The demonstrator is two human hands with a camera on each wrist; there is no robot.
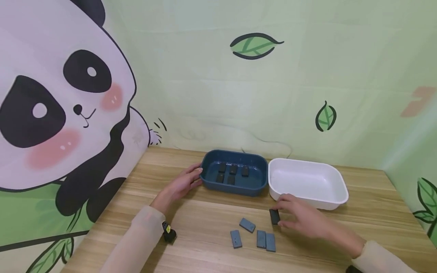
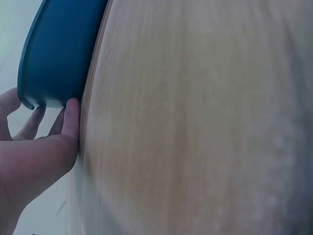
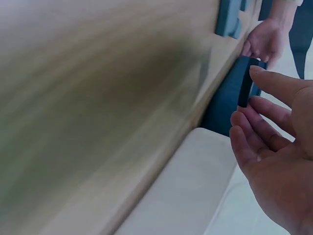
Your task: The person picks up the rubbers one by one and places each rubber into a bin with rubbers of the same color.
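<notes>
My right hand pinches a small dark rectangular tile between thumb and fingers, in front of the white tub. In the right wrist view the tile is seen edge-on between the thumb and a fingertip. My left hand rests its fingertips against the left end of the dark blue tub; the left wrist view shows the thumb by its rim. Several dark tiles lie spaced out on the blue tub's floor. Several blue-grey tiles lie on the table, two of them side by side.
Both tubs stand side by side at the back of the wood-grain table, close to a printed cloth backdrop with a panda and leaves. A thin dark cord runs along the backdrop behind them.
</notes>
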